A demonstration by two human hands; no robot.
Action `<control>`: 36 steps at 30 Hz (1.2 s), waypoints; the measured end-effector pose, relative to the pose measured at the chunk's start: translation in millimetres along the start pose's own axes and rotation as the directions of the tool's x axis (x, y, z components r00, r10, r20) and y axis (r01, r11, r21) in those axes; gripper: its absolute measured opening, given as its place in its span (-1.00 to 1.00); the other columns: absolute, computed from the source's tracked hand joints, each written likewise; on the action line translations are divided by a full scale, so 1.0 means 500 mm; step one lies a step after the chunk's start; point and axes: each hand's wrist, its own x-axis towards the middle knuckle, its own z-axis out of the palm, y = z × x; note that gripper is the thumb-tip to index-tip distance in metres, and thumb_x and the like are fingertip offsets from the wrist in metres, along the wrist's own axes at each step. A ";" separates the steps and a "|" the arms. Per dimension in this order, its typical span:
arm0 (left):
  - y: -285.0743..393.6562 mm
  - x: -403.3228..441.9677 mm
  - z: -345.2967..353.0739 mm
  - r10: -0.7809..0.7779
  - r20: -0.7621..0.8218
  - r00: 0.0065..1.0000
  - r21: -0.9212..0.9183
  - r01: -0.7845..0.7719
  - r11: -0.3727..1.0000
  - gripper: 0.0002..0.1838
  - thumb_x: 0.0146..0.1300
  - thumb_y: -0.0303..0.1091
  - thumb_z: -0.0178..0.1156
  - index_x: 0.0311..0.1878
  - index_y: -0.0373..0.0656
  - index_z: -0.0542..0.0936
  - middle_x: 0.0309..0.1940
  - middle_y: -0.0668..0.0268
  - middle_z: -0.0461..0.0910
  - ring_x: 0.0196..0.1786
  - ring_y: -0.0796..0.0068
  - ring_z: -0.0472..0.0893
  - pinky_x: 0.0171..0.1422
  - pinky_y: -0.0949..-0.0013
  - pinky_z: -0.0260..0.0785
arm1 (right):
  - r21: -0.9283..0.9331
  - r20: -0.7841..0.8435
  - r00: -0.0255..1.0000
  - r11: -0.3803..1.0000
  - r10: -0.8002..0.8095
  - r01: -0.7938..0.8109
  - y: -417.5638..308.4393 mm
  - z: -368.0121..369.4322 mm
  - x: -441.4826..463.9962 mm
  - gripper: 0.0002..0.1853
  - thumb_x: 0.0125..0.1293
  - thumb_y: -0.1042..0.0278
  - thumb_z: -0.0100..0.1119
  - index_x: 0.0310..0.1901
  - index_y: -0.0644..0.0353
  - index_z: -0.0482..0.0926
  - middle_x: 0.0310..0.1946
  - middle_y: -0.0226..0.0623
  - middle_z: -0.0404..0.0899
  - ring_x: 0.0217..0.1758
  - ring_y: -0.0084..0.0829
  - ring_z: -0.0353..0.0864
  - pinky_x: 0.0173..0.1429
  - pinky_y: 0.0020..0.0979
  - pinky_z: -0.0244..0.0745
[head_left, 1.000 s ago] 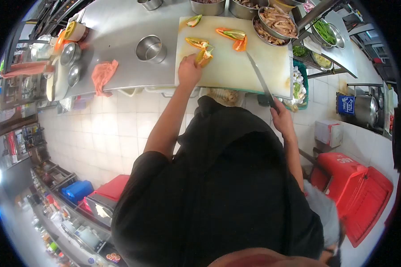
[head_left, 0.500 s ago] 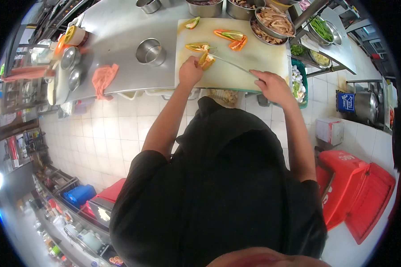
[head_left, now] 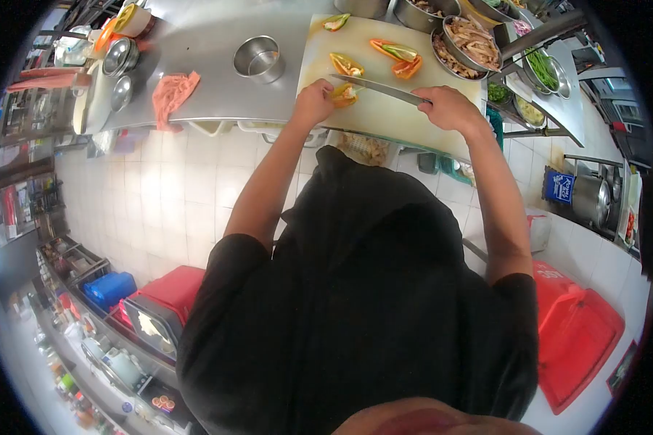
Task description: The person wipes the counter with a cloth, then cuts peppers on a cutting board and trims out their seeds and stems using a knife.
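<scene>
On the pale cutting board point(head_left: 388, 119), my left hand point(head_left: 315, 102) has its fingers closed on the near edge of a pepper half point(head_left: 345, 96), orange-yellow with its pale core facing up. My right hand point(head_left: 448, 107) grips the handle of a kitchen knife point(head_left: 388, 89). The blade points left, its broad side showing, and passes just beyond the held piece; whether they touch I cannot tell. Another pepper piece point(head_left: 346, 64) lies past the knife tip. Orange and green pepper pieces point(head_left: 405, 67) rest farther right, and a green piece point(head_left: 336, 22) sits at the board's far left corner.
Left of the board stands a steel pot point(head_left: 258, 60), with a pink cloth point(head_left: 173, 97) near the counter's front edge. Bowls of sliced food point(head_left: 473, 43) crowd the board's far right corner. A metal post point(head_left: 548, 35) slants across there. A red bin point(head_left: 577, 330) stands behind on the right.
The knife tip has shifted left past the held pepper half, and the blade has turned to show more of its side. My left hand stays on the piece. The whole view has shifted slightly.
</scene>
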 end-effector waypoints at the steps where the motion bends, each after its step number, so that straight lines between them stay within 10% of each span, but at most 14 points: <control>1: -0.006 -0.001 -0.002 0.008 0.004 1.000 -0.002 -0.008 1.000 -0.82 0.31 -0.39 0.22 -0.06 -0.08 0.70 -0.28 0.05 0.75 -0.19 0.07 0.76 -0.07 0.13 0.59 | 0.007 -0.029 1.000 1.000 0.002 -0.001 0.006 0.011 -0.001 -0.60 0.42 0.21 0.15 0.25 -0.01 0.65 0.09 -0.07 0.72 0.18 0.05 0.66 0.29 -0.02 0.53; 13: 0.054 0.000 -0.011 0.288 0.104 0.952 -0.078 -0.280 0.957 -0.78 0.36 -0.48 0.15 0.00 -0.20 0.69 -0.29 0.05 0.71 -0.24 0.17 0.73 -0.05 0.19 0.57 | 0.540 -0.082 0.970 0.828 0.231 -0.151 0.038 0.168 -0.217 -0.64 0.38 0.37 0.23 0.21 0.06 0.65 -0.11 0.05 0.72 -0.02 0.10 0.70 0.08 -0.13 0.58; 22: 0.112 0.005 0.072 -0.034 0.300 0.953 -0.545 0.201 0.814 -0.66 0.31 -0.50 0.34 0.14 -0.30 0.63 -0.12 0.18 0.72 -0.19 0.48 0.71 -0.05 0.37 0.65 | 0.669 -0.160 0.912 0.721 0.377 -0.181 0.029 0.229 -0.312 -0.51 0.43 0.38 0.23 0.39 0.00 0.54 0.01 0.11 0.72 0.07 0.07 0.74 0.16 -0.15 0.60; 25: 0.134 0.007 0.095 -0.004 0.213 0.977 -0.655 0.146 0.741 -0.62 0.32 -0.55 0.32 0.19 -0.35 0.58 -0.04 0.17 0.70 -0.15 0.47 0.71 0.00 0.39 0.67 | 0.714 -0.136 0.895 0.668 0.426 -0.209 0.025 0.242 -0.332 -0.48 0.45 0.45 0.22 0.44 0.12 0.50 -0.01 0.08 0.75 -0.07 -0.20 0.77 0.14 -0.29 0.58; 31: 0.157 0.009 0.130 -0.045 0.196 0.980 -0.825 0.189 0.532 -0.64 0.32 -0.60 0.29 0.19 -0.35 0.59 -0.07 0.20 0.70 -0.12 0.50 0.70 0.02 0.38 0.66 | 0.708 -0.109 0.882 0.659 0.459 -0.255 0.023 0.267 -0.362 -0.53 0.43 0.35 0.23 0.37 0.06 0.53 -0.08 0.14 0.73 0.01 0.12 0.74 0.09 -0.10 0.61; 36: 0.159 0.013 0.148 -0.046 0.263 0.964 -0.734 0.231 0.639 -0.68 0.37 -0.55 0.29 0.17 -0.34 0.62 -0.01 0.15 0.71 0.01 0.36 0.73 0.13 0.26 0.67 | 0.659 -0.102 0.859 0.681 0.502 -0.320 0.044 0.263 -0.371 -0.64 0.41 0.37 0.17 0.22 0.12 0.56 -0.21 0.14 0.72 -0.09 0.19 0.72 0.00 -0.04 0.59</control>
